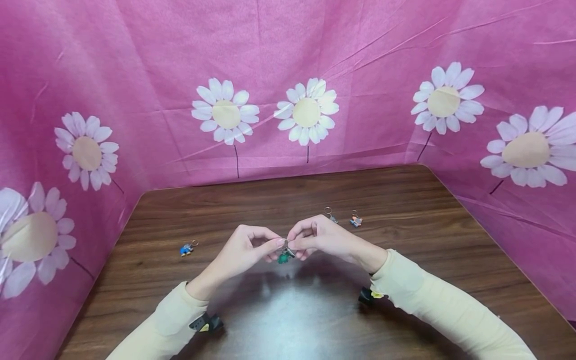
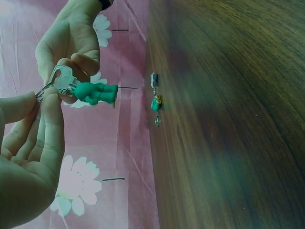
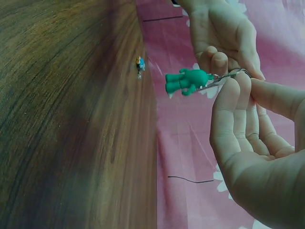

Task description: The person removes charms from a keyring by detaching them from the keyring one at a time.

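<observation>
Both hands meet above the table in the head view. My left hand (image 1: 246,248) pinches one side of a keychain's metal ring (image 3: 244,71) between thumb and fingers. On the other side, my right hand (image 1: 325,237) pinches the same ring with thumb and fingertips. A small green figure (image 2: 97,92) dangles from the ring on a short chain. Beside it hangs a silver key (image 2: 63,76), its head near the right fingers in the left wrist view. Fingertips partly cover the ring, so how the key sits on it is hard to tell.
A blue figure keychain (image 1: 186,249) lies on the wooden table (image 1: 180,210) to the left. Beyond the right hand are a grey keychain (image 1: 332,218) and an orange-and-grey one (image 1: 356,220). Pink cloth (image 1: 270,45) with white flowers encloses the table's back and sides.
</observation>
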A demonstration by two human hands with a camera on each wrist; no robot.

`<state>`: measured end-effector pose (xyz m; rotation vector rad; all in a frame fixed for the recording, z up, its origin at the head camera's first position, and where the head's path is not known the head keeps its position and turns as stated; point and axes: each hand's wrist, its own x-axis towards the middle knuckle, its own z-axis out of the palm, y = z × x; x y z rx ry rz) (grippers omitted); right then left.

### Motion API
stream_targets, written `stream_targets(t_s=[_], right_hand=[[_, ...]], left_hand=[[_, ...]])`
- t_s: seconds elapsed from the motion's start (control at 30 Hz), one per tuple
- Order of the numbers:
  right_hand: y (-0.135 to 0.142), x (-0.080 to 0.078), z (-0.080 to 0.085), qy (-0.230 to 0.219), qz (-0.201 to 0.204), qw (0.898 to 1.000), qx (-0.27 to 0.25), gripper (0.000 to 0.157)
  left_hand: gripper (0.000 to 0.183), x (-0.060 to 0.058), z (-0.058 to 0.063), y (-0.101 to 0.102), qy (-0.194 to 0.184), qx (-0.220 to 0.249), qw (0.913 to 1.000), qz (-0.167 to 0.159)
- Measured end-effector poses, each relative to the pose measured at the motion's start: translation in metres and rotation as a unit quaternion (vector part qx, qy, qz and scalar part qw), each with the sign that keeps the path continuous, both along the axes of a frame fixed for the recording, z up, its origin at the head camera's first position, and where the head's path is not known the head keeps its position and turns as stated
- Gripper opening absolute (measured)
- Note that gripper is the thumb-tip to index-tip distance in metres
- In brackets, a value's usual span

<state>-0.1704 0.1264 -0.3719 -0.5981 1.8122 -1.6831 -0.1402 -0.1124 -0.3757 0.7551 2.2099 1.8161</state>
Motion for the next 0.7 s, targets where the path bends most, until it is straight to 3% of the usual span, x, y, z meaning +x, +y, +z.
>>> stream_targets(t_s=[0.23,0.4,0.57,0.7], right_hand=[[0.0012,-0.0006,-0.0019,-0.016,-0.008,1.000,-0.010,0.019],[0.0010,0.0012,-0.0030,-0.033,-0.035,0.998,-0.037,0.018],[-0.0001,0.0035,-0.0036,-0.033,-0.066,0.995,-0.068,0.017],[-0.0014,0.0054,-0.0020,-0.031,-0.085,0.993,-0.073,0.018]], left_hand=[[0.015,-0.0004,-0.0003,-0.0002,-0.011,0.021,0.9996,-0.012],[0.015,-0.0003,-0.0011,-0.0017,-0.018,0.027,0.9992,-0.022],[0.015,0.0010,0.0018,-0.0023,-0.022,0.015,0.9988,-0.042],[0.017,0.0014,0.0055,-0.0018,-0.018,-0.009,0.9993,-0.033]])
